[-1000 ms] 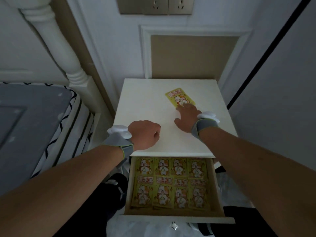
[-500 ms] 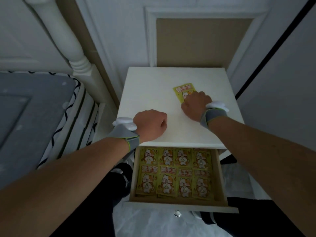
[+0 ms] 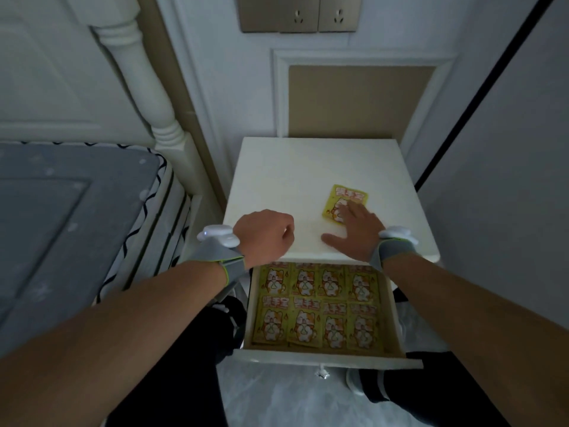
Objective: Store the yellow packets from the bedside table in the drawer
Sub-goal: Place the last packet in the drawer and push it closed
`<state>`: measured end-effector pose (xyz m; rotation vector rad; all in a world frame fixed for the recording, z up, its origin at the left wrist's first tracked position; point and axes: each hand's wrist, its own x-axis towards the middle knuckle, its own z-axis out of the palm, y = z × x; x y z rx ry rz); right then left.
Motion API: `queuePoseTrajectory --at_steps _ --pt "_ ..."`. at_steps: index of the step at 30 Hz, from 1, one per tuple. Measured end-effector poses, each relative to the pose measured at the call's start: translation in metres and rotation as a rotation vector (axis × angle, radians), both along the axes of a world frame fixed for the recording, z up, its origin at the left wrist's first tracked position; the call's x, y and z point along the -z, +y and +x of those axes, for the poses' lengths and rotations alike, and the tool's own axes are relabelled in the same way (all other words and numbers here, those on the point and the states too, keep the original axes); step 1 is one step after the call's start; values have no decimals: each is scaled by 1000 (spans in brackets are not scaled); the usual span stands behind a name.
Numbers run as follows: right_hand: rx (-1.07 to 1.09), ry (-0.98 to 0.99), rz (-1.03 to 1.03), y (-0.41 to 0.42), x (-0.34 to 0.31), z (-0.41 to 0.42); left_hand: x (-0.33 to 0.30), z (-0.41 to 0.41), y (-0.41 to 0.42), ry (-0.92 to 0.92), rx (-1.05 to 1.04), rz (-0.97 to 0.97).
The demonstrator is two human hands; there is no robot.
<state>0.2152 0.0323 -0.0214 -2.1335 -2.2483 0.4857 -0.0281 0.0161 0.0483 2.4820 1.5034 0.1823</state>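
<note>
Risk noted: we are pressing our open right hand (image 3: 354, 232) flat on the last yellow packet (image 3: 345, 203) lying on the bench (image 3: 277, 180), left hand (image 3: 264, 235) fisted and idle, so it may be skidding off before reaching the drawer (image 3: 323, 359).

This is a bedroom in a home. A bed (image 3: 61, 217) with a grey cover and a black-and-white trimmed mattress edge fills the left, ending at a white turned bedpost (image 3: 138, 81). Just beside it stands a small white bedside desk (image 3: 295, 167) with an open drawer (image 3: 326, 360). On the far wall, white panel moulding (image 3: 277, 94) frames a beige inset below brass-coloured sockets (image 3: 298, 13).
</note>
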Motion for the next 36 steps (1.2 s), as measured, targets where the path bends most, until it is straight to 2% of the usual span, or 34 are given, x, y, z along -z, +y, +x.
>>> queuePoseTrajectory --at_steps 2,6,8,12,17,19,24,31,36 --pt "-14 -11 35 -18 6 3 3 -3 -10 0 16 -9" --pt "-132 -103 260 -49 8 6 20 -2 -30 30 62 -38" --pt "-143 -94 284 -59 16 8 29 2 -39 52 99 -23" --pt "-85 -49 198 -70 18 5 42 14 -59 5 130 -65" --pt "-164 -35 375 -96 23 0 65 19 -75 49 142 -84" --pt "-203 -14 299 -107 29 4 74 17 -78 65 149 -100" --pt "-161 -67 -94 -128 60 11 94 12 -81 86 142 -179" --pt "-172 -129 -164 -120 97 -4 107 8 -77 89 105 -255" --pt "-138 -110 -541 -125 123 -4 122 10 -77 88 108 -292"
